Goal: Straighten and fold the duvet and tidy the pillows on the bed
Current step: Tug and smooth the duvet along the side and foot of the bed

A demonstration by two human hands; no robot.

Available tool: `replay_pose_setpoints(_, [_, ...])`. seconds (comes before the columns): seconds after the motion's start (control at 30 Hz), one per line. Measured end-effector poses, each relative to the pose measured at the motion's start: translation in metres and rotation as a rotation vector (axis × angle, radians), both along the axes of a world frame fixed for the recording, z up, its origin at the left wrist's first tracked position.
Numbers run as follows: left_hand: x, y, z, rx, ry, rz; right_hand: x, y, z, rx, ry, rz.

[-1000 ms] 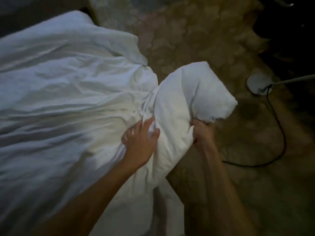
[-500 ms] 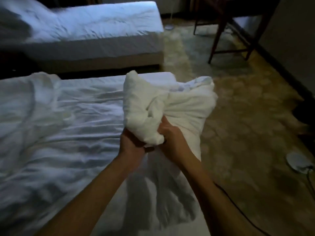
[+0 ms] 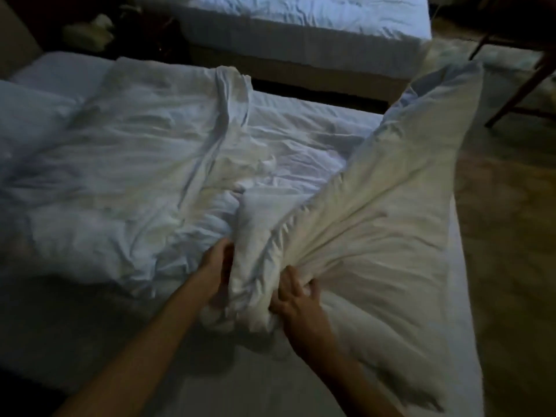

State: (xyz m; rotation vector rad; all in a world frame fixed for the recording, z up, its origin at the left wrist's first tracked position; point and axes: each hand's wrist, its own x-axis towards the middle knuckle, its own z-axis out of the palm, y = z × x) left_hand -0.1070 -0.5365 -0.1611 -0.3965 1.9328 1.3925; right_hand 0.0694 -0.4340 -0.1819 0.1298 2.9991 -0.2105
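A crumpled white duvet (image 3: 144,164) lies across the bed (image 3: 460,266), bunched in thick folds towards the near side. One end of it fans up and out to the right, over the bed's foot. My left hand (image 3: 215,266) grips a gathered fold from the left, its fingers buried in the cloth. My right hand (image 3: 296,299) clutches the same bunch from the right, fingers curled into the fabric. A white pillow (image 3: 27,115) rests at the far left, at the head of the bed.
A second bed (image 3: 301,28) with white sheets stands beyond a dark gap. A wooden chair leg (image 3: 517,91) shows at the upper right. Patterned carpet (image 3: 508,236) runs along the right of the bed. Pale shapes sit in the dark at the upper left.
The duvet end I held bunched up in front of me has come down onto the bed and spread to the right. Both hands still grip it, now lower and apart.
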Motion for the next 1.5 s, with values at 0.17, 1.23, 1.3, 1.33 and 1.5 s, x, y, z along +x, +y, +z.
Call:
replay_pose_setpoints(0.17, [0.013, 0.029, -0.018, -0.334, 0.957, -0.406, -0.002, -0.015, -0.017, 0.012, -0.198, -0.041])
replay_pose_setpoints(1.23, [0.053, 0.039, -0.017, 0.125, 0.62, -0.51, -0.232, 0.244, 0.049, -0.366, 0.381, -0.797])
replay_pose_setpoints(1.3, [0.046, 0.027, -0.016, 0.072, 0.527, -0.502, -0.246, 0.222, 0.045, -0.377, 0.374, -0.729])
replay_pose_setpoints(1.33, [0.042, 0.021, -0.015, 0.034, 0.486, -0.516, -0.251, 0.215, 0.04, -0.372, 0.351, -0.72])
replay_pose_setpoints(1.5, [0.024, 0.02, -0.013, -0.011, 0.399, -0.608, -0.256, 0.211, 0.006, -0.198, 0.116, -0.676])
